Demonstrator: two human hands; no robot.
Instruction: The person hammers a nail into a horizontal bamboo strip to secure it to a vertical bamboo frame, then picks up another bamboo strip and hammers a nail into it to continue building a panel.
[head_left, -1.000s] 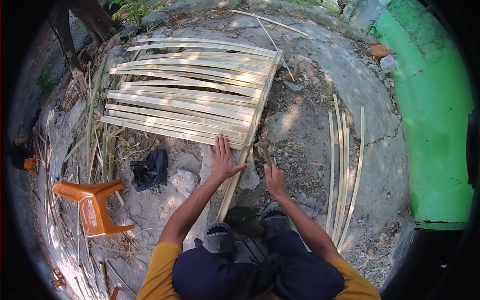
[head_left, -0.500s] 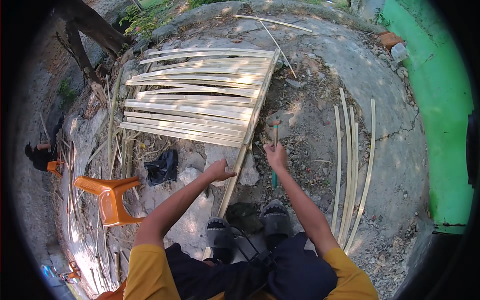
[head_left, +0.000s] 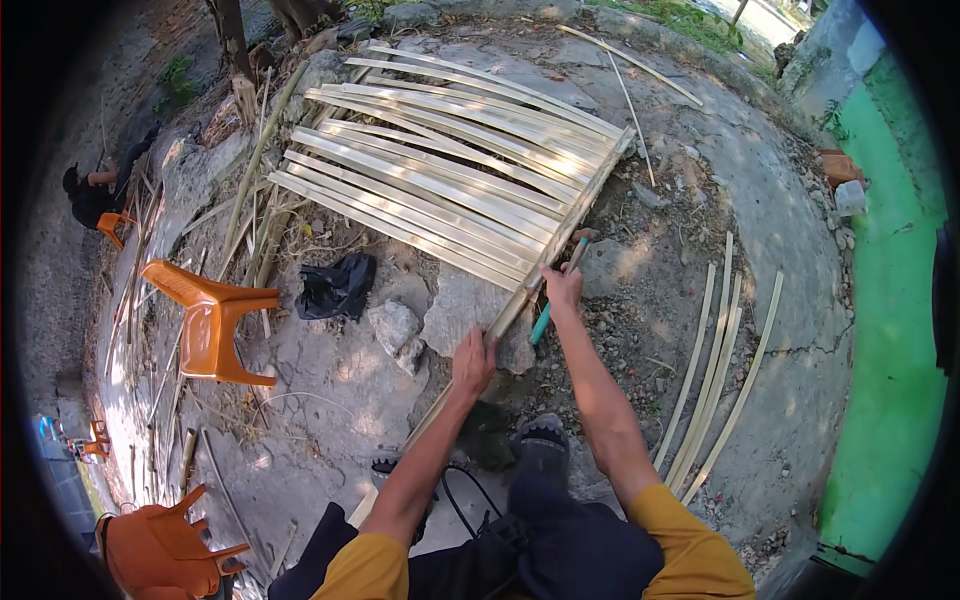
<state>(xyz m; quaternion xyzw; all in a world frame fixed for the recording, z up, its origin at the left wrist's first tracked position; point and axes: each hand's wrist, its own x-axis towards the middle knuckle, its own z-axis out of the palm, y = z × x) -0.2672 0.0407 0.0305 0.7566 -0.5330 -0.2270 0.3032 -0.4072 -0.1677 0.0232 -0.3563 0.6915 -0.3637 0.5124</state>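
A panel of pale bamboo slats point(head_left: 440, 150) lies on the ground ahead of me, its slats meeting a long bamboo rail point(head_left: 515, 300) along the right side. My left hand point(head_left: 474, 364) is closed around the near part of that rail. Up along the rail, my right hand point(head_left: 562, 287) grips a hammer point(head_left: 542, 324) with a green handle and a rusty head, its fingertips at the rail's edge. Whether those fingertips also hold the rail is hard to see.
Loose bamboo strips point(head_left: 715, 370) lie to the right, before a green wall point(head_left: 885, 340). An orange plastic stool point(head_left: 208, 325), a black plastic bag point(head_left: 337, 287) and broken rock point(head_left: 395, 328) are on the left. Another person point(head_left: 95, 195) sits at the far left.
My left hand has gone from pointing beside the rail to gripping it nearer to me. The right hand has brought the hammer against the rail, and the view has turned left.
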